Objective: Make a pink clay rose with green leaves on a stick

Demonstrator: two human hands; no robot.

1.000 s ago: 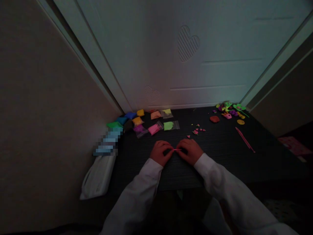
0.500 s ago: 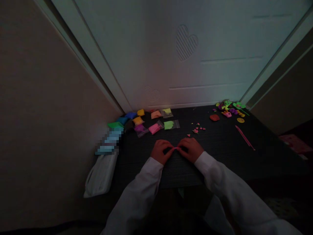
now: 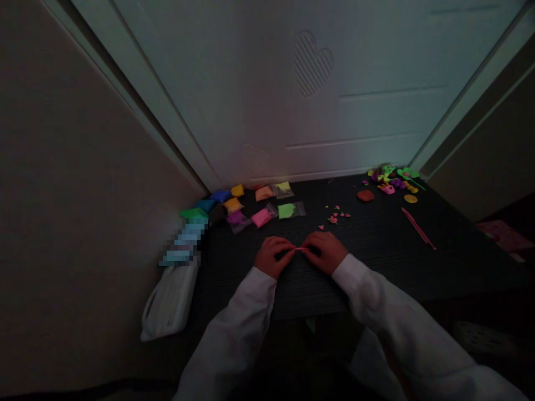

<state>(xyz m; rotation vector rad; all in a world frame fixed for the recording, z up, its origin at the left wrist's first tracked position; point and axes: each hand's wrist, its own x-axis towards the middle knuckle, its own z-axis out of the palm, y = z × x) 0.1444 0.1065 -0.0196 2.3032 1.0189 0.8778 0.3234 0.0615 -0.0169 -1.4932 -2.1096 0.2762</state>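
Note:
A thin strip of pink clay (image 3: 300, 249) stretches between my two hands, low over the dark table. My left hand (image 3: 273, 257) pinches one end between thumb and fingers. At the other end, my right hand (image 3: 326, 252) holds the strip in a like pinch; the fingers hide both ends. Just beyond the right hand lie several small pink clay pieces (image 3: 333, 220), some with green on them. Past the left hand are a bag of pink clay (image 3: 262, 216) and a bag of light green clay (image 3: 286, 210).
More coloured clay bags (image 3: 234, 205) line the table's back left. A white case (image 3: 170, 303) lies at the left edge. To the right are a red clay lump (image 3: 365, 195), pink modelling tools (image 3: 418, 228), a yellow disc (image 3: 411, 199) and a heap of colourful clay shapes (image 3: 387, 177). A white door (image 3: 267, 89) stands behind.
The view has shifted slightly. Both hands keep their pinch on the pink strip, which now looks a little more bowed; little else differs.

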